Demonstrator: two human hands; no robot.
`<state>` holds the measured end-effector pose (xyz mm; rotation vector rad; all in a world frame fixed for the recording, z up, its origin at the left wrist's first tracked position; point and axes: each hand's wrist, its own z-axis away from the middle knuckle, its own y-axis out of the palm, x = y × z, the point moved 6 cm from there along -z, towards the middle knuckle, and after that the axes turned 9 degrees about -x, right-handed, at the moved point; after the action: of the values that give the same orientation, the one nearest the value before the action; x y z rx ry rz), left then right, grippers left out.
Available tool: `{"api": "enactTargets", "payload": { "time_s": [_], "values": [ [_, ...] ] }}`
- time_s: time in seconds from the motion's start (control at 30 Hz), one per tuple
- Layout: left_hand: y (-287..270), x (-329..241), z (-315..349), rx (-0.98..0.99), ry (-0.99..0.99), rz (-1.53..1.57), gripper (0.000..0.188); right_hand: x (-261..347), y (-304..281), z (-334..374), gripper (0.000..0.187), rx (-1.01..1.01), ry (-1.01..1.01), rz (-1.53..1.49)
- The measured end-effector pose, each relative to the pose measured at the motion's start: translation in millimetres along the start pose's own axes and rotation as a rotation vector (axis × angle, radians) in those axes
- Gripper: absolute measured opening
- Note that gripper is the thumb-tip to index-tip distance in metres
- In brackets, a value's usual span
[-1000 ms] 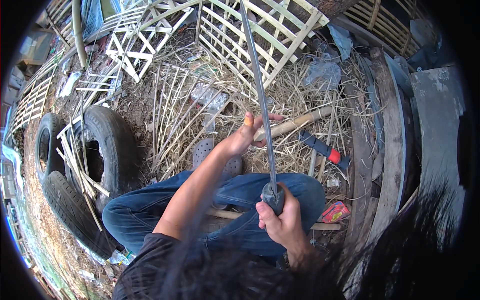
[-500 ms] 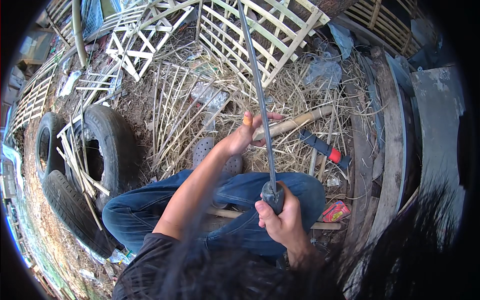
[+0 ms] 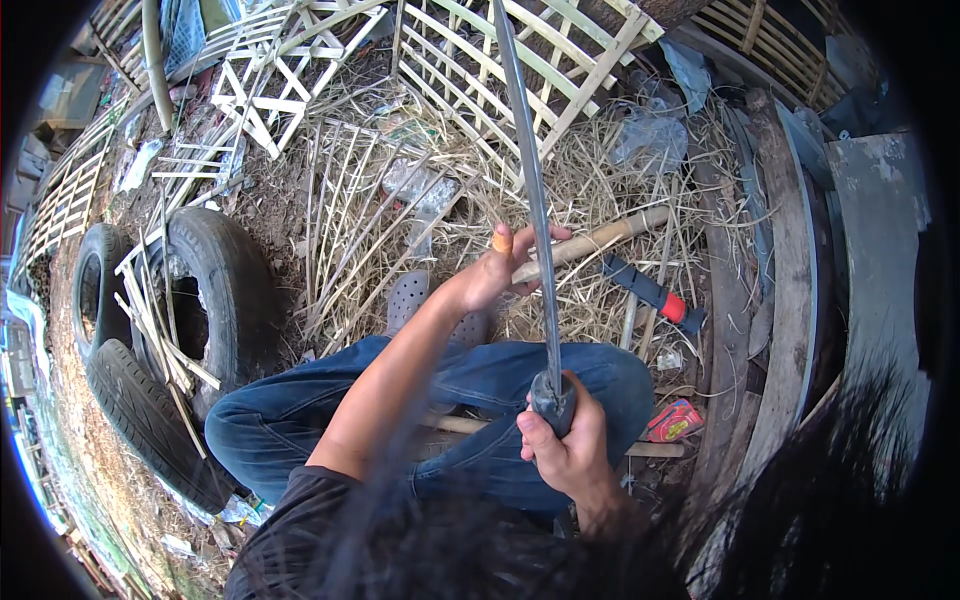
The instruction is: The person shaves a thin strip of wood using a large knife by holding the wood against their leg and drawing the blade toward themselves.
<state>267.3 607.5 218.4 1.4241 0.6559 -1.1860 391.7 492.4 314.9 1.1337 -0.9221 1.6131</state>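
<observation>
Both hands grip one long blade (image 3: pixel 528 190): right hand (image 3: pixel 565 450) clamps its handle, left hand (image 3: pixel 500 270) pinches it (two tyres (image 3: pixel 225 290) nearby).

the long metal blade (image 3: pixel 530 190) ran upright from the right hand (image 3: pixel 562 452) past the left hand (image 3: pixel 497 272), splitting the room ahead. left of it, loose bamboo strips (image 3: pixel 350 230) and stacked tyres (image 3: pixel 200 300) crowded the ground; right of it a bamboo pole (image 3: pixel 600 240), a black and red tool (image 3: pixel 655 295) and a curved wooden board (image 3: pixel 785 300) hemmed the straw. bamboo lattice panels (image 3: pixel 520 60) closed the far side. the bent knees (image 3: pixel 420 400) filled the near ground.
</observation>
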Motion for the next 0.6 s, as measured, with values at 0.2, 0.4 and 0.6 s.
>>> {"api": "enactTargets", "payload": {
  "time_s": [0.2, 0.4, 0.6],
  "values": [
    [-0.4, -0.4, -1.6, 0.001, -0.012, -0.063, 0.073, 2.8, -2.4, 3.5, 0.031, -0.011, -0.099, 0.025],
    [2.7, -7.8, -1.0, 0.012, 0.020, -0.109, 0.111, 11.9, 0.6, -0.7, 0.034, -0.001, -0.087, 0.030],
    [-1.9, -4.4, 1.1, -0.002, 0.017, -0.135, 0.118, 9.7, 1.4, -0.9, 0.031, 0.002, -0.092, 0.020]
  ]
}}
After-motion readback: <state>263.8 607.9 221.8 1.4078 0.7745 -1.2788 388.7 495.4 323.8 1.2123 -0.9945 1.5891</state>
